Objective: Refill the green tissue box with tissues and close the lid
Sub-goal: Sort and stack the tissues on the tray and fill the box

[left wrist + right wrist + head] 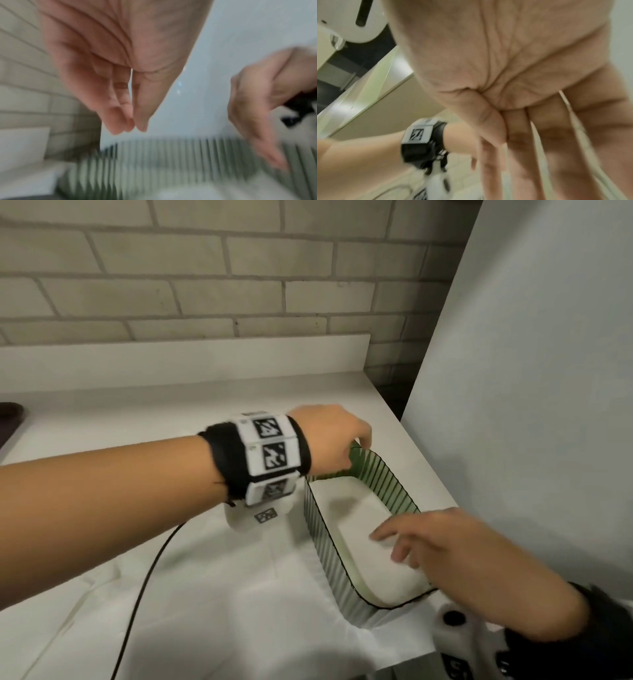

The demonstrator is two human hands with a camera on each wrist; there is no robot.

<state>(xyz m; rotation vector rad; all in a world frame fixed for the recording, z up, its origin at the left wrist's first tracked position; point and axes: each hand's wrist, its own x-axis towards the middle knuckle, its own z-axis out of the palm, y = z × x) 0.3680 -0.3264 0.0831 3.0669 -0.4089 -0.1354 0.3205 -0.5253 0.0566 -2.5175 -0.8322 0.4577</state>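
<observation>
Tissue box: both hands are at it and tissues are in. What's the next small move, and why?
Probably press the tissues down flat with the right hand, whose straight fingers already lie on the stack. The left hand is at the far rim of the open box; whether it grips the rim is unclear. No lid shows in any view, so closing must wait.

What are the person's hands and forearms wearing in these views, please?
Both forearms are bare, with no sleeves. The left hand has a black wrist strap carrying white square blocks printed with black-and-white markers. A thin black cable runs beneath that arm. The right hand has a black band with a white camera housing.
</observation>
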